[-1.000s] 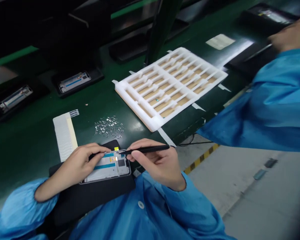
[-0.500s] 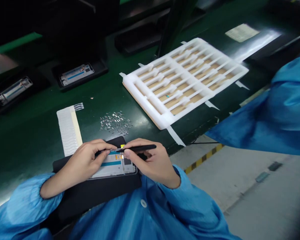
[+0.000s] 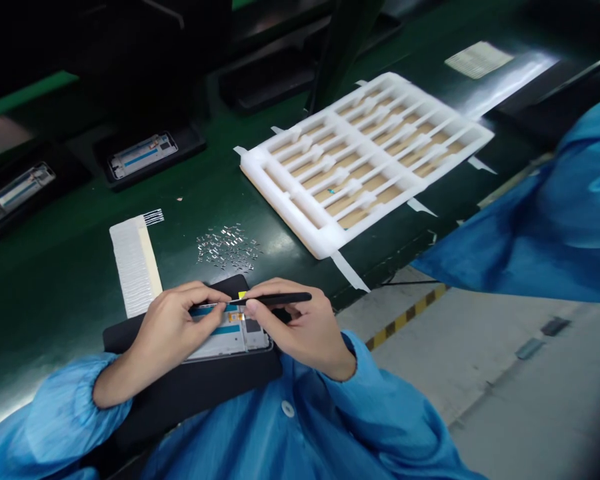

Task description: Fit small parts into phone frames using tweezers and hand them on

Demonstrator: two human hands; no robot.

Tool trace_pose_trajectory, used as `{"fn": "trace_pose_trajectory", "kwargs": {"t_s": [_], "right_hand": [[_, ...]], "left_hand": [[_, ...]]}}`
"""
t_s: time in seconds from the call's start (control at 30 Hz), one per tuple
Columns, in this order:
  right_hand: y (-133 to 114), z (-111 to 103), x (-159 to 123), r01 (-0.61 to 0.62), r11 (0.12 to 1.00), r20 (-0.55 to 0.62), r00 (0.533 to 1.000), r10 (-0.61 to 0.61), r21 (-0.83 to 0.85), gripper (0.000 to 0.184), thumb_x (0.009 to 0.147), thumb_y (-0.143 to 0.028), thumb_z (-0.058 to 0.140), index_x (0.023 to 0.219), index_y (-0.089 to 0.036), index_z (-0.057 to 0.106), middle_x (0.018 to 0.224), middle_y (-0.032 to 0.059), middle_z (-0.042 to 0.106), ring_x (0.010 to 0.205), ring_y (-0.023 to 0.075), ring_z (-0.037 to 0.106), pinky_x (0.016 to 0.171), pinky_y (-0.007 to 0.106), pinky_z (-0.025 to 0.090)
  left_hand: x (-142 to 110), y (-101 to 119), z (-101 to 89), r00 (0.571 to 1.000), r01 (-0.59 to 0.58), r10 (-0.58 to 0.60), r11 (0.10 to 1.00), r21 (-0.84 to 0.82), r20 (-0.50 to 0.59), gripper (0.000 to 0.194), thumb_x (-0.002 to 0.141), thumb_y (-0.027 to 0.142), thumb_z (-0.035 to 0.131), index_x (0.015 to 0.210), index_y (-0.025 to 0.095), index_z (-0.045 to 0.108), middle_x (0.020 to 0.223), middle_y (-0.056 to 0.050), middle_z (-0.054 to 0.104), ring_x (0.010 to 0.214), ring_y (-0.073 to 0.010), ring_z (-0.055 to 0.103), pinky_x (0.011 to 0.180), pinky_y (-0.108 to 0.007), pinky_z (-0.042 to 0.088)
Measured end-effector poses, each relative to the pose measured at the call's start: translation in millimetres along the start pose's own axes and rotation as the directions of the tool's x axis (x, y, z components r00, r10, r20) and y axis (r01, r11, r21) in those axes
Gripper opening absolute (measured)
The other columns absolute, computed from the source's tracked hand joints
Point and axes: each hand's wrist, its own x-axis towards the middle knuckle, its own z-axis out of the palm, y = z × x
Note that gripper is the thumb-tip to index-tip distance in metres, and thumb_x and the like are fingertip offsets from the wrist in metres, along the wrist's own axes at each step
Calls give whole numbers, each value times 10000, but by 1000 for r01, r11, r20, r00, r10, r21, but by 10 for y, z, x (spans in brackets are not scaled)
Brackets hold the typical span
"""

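Note:
An opened phone housing (image 3: 217, 347) with blue strips lies in a black holder (image 3: 210, 390) close to my body. My right hand (image 3: 313, 333) grips black tweezers (image 3: 287, 297) like a pen, their tips pointing left at the far long edge of the housing. At that same edge, the finger and thumb of my left hand (image 3: 173, 330) are pinched near the tweezer tips. Whatever is between them is too small or hidden to make out. A yellow tab (image 3: 243, 295) shows just beyond the tweezers.
Small metal pieces (image 3: 227, 247) lie scattered past the holder, beside a white strip sheet (image 3: 135, 267). To the right is a white foam tray (image 3: 325, 240). Further phone housings (image 3: 143, 157) sit in black holders at the back left. A person's blue sleeve (image 3: 545, 233) is at right.
My left finger and thumb have shifted slightly along the housing's edge, and the thumb is drawn up closer to the finger. The tweezers stay in my right hand. The whole view has shifted a little.

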Motion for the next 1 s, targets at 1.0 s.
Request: {"fn": "trace_pose_trajectory", "kwargs": {"t_s": [1.0], "right_hand": [[104, 35, -91, 340, 933, 53, 940, -336, -114, 248, 966, -95, 674, 1141, -241, 772, 1014, 80, 804, 927, 228, 755, 846, 393, 654]], "left_hand": [[-170, 6, -105, 822, -475, 570, 665, 576, 20, 200, 1076, 211, 551, 1114, 151, 738, 952, -51, 798, 863, -192, 726, 801, -318, 571]]}}
